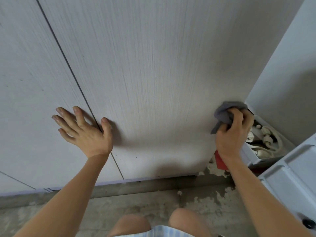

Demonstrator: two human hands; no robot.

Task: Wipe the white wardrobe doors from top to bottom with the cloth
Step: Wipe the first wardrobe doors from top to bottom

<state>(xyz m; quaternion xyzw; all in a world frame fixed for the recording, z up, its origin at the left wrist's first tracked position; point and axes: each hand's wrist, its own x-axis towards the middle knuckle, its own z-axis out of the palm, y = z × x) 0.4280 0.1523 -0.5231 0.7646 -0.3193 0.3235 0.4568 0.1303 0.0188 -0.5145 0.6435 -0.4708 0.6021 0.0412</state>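
Observation:
Two white wardrobe doors with a fine vertical grain fill the head view: the right door and the left door, split by a dark seam. My left hand lies flat with fingers spread across that seam, low on the doors. My right hand is closed around a bunched grey cloth and presses it against the right door's lower right edge.
A white wall or panel stands close on the right. Below it sit a white cabinet and a gap holding white rope-like items. A red object shows behind my right wrist. Worn concrete floor and my knees are below.

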